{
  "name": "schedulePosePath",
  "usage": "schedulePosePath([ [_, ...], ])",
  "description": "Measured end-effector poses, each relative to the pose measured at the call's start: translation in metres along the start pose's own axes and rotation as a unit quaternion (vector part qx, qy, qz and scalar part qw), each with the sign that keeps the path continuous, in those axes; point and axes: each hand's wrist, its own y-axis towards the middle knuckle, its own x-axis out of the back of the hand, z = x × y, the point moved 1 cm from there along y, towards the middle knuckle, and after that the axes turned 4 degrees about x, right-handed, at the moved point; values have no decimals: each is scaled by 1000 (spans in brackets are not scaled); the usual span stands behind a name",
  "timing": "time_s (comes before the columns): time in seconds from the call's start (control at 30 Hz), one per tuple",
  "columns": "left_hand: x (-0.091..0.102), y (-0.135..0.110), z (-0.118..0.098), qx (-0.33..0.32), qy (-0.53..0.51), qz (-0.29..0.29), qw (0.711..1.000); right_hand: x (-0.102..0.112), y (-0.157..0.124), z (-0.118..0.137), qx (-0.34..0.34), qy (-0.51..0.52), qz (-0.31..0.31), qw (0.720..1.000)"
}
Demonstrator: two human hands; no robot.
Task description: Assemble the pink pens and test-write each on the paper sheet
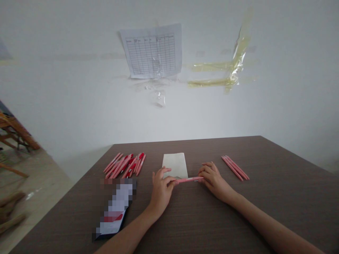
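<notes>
A slim pink pen [188,179] lies level between my two hands, just in front of a cream sheet of paper [175,164]. My left hand [162,187] pinches its left end, with the index finger lifted over the paper's lower left corner. At the other end, the fingertips of my right hand [212,178] close on the pen's tip. Several more pink pens, some with red parts, form a loose pile [124,165] to the left. Beyond my right hand rests a small row of pink pens [235,168], side by side and slanted.
A phone-like device [116,208], partly blurred out, lies left of my left forearm. The brown table [201,225] meets a white wall carrying a taped printed form [153,51] and strips of yellowish tape [235,67]. Wooden furniture [16,130] stands on the floor at far left.
</notes>
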Motion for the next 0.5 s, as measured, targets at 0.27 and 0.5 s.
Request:
schedulePosePath([
  [0.27, 1, 1, -1, 19, 3, 22, 1000, 1, -1, 0, -1, -20, -5, 1000],
  [0.5, 2, 1, -1, 2, -22, 0, 1000, -4, -2, -1, -11, -8, 28, 1000],
])
